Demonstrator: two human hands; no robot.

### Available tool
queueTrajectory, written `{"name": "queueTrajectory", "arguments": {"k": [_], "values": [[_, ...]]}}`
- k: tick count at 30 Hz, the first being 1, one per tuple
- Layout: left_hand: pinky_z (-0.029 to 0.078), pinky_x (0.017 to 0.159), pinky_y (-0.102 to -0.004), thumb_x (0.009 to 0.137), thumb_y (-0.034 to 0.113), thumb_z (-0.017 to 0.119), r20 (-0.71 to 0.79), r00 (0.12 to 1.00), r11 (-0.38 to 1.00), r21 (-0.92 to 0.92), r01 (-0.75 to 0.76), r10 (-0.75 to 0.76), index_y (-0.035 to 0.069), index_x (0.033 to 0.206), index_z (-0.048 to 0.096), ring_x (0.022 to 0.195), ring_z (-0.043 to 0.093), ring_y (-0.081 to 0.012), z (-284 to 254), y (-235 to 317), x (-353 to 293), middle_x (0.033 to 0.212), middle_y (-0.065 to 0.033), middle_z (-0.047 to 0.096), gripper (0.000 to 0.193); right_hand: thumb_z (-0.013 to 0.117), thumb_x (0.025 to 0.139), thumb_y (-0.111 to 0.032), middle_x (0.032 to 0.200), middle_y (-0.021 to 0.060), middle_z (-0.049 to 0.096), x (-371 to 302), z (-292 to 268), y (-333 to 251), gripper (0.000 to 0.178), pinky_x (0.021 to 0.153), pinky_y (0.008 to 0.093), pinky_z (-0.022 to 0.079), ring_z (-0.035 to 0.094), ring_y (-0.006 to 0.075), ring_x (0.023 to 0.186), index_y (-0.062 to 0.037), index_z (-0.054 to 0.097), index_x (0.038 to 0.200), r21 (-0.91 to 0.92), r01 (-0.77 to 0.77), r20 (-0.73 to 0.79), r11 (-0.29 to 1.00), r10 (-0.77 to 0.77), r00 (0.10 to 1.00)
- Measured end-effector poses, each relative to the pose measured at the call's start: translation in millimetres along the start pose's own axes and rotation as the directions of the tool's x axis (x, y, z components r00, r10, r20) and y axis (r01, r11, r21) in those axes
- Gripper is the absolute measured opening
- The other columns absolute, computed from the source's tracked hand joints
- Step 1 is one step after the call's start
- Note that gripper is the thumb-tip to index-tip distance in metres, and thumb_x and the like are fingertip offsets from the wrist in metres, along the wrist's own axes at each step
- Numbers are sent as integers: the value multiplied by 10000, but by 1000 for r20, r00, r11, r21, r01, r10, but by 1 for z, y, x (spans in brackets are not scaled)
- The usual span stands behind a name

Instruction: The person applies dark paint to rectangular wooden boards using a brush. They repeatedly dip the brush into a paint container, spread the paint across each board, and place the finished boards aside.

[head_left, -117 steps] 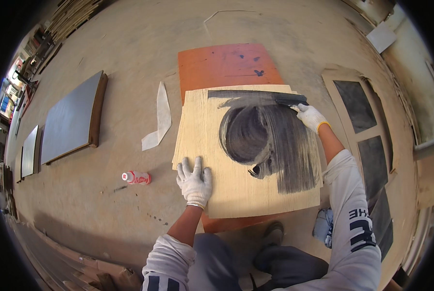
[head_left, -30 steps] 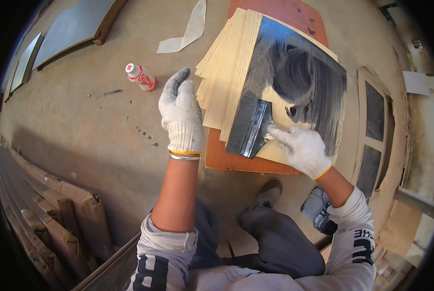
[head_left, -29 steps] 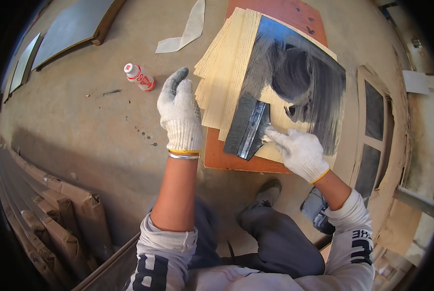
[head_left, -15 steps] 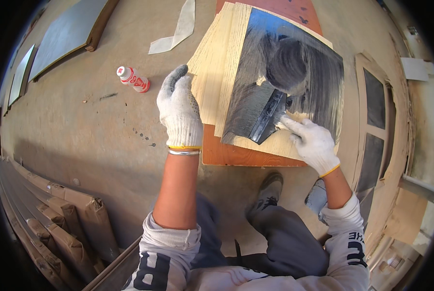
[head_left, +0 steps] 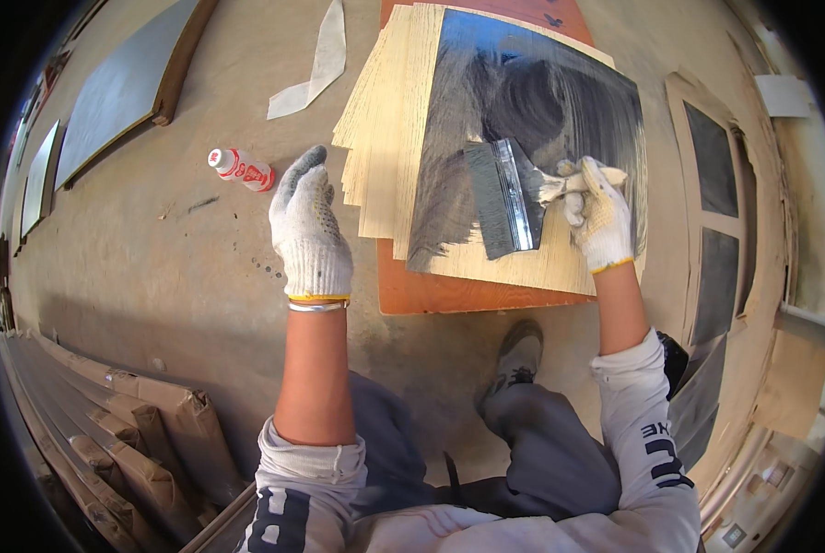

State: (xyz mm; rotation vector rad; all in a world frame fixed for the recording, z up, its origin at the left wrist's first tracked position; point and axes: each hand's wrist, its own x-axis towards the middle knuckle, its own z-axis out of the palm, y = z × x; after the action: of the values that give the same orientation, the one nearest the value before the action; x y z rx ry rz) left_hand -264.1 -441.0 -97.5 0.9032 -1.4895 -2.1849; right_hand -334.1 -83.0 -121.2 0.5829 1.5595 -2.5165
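Observation:
My right hand [head_left: 604, 214], in a white knit glove, is closed round the pale handle of a wide flat paintbrush [head_left: 520, 195]. The brush has a shiny metal ferrule, and its dark bristles point left over the top wood sheet [head_left: 606, 134]. Streaky black paint covers most of that sheet, while pale grain shows along its near edge. Beneath it, a fanned stack of bare wood sheets [head_left: 380, 138] lies on an orange-red board [head_left: 421, 293]. Left of the stack and apart from it, my gloved left hand [head_left: 311, 230] holds nothing, its grey-tipped fingers stretched upward.
A white-and-red bottle [head_left: 245, 171] lies on the floor, with a bent white strip [head_left: 318, 74] beyond it. Brown wrapped packages [head_left: 159, 419] fill the lower left. Grey panels [head_left: 131, 83] stand upper left; a frame with dark panels [head_left: 712, 230] lies right.
My right hand has shifted its grip and turned the brush, swinging the bristles to the left side. My left hand has come away from the stack's left edge. The view has shifted slightly.

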Motion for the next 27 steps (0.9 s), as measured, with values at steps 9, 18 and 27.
{"name": "queueTrajectory", "arguments": {"k": [9,18,27], "values": [[468,1084,-416,1014,169,618,29,999,999,-2,-33,33,-3,1379,668,1236,613,-242,-8,2,-4,1372,-114,681,407,708,1005,-112,925,182,737,-6,-41,-68,200,393,214,417,565,102,478,-20,609,1153,-460,-43,216,887,159,964],[492,1040,-408,1004,144,619,38,999,996,89,-29,26,-1,1339,688,1176,629,-216,6,-9,-1,1343,-92,695,371,707,991,-68,918,103,666,5,79,12,208,545,337,596,718,218,838,13,586,1140,-430,50,500,901,192,844],[495,1027,-356,1005,148,619,158,987,974,219,-55,20,-31,1339,690,1187,648,-191,9,-21,5,1327,-104,713,386,724,987,-85,936,110,698,0,79,4,197,589,299,588,726,188,819,-25,626,1147,-409,2,579,913,258,774]]}}
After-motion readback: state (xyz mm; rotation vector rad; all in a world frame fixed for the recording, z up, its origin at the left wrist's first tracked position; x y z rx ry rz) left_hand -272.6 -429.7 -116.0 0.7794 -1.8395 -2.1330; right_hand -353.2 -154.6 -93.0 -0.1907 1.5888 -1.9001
